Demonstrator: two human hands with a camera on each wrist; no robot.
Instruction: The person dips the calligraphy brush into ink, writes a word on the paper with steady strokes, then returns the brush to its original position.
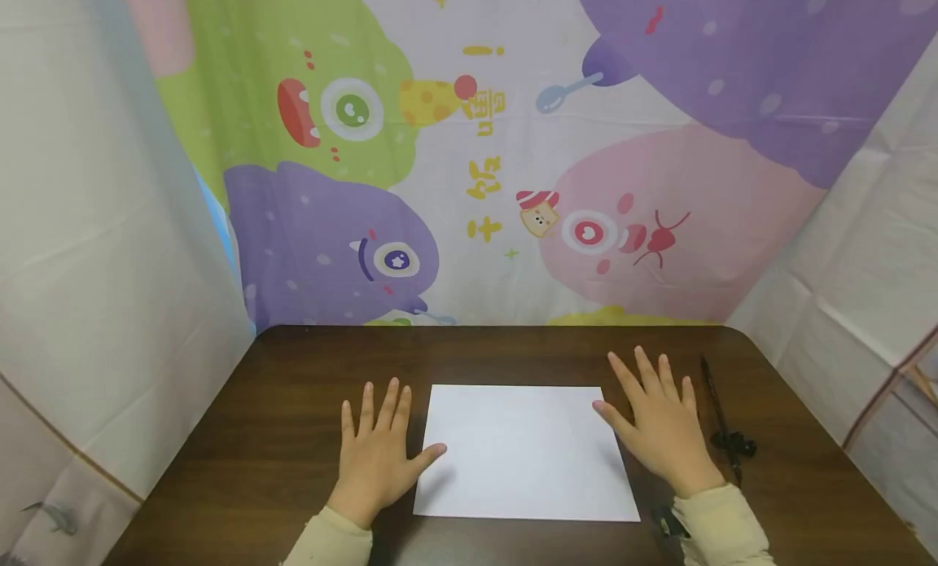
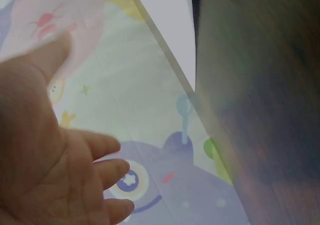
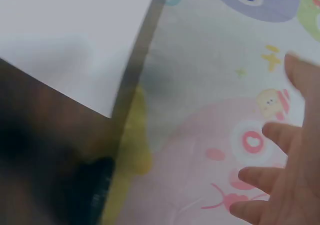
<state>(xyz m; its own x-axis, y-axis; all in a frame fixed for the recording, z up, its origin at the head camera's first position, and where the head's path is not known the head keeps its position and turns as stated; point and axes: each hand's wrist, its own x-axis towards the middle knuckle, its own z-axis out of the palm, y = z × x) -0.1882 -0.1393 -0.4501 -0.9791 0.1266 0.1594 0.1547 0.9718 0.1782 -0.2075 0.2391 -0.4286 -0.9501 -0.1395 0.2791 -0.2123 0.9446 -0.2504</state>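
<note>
A blank white sheet of paper (image 1: 520, 452) lies on the dark wooden table between the two hands. To its left is the left hand (image 1: 374, 460), palm down, fingers spread and straight, the thumb over the sheet's left edge. On the other side the right hand (image 1: 663, 432) has its fingers fanned out, with the thumb tip over the right edge. Both cast soft shadows on the paper and seem raised above it. Neither palm holds anything in the wrist views, where the left hand (image 2: 45, 170) and right hand (image 3: 290, 185) appear at the frame edges.
Right of the right hand, a thin dark brush or pen (image 1: 718, 411) leans across a small black rest (image 1: 735, 444). A dark object (image 1: 668, 521) is partly hidden by the right sleeve. A cartoon-printed cloth (image 1: 476, 289) hangs behind the table (image 1: 242, 444).
</note>
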